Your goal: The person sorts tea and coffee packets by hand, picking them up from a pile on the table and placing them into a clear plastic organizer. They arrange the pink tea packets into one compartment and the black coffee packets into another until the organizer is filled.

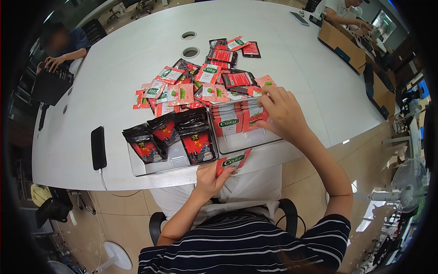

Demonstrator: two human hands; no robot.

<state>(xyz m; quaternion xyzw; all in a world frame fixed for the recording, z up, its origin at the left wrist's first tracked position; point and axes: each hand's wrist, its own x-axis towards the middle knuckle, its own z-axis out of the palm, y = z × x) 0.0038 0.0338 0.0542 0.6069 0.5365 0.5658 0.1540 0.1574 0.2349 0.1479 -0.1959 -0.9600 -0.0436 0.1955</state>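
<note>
My left hand (211, 181) pinches a red and pink Cozy tea sachet (233, 160) just in front of the table edge, its label facing up. At the right compartment of a clear plastic box (248, 145), my right hand (284, 112) has its thumb and fingers closed around the right end of the sachets there. A row of upright Cozy tea sachets (228, 124) stands in that compartment. Black and red G7 coffee packets (197, 144) stand in the left compartment, some leaning. My right fingers partly cover the sachets they grip.
Behind the box lies a loose pile of Cozy sachets (180, 93) and coffee packets (238, 79). A black phone (98, 148) with a cable lies left of the box. Cable holes (190, 52) are farther back. Two people sit across the table, one near cardboard boxes (342, 43).
</note>
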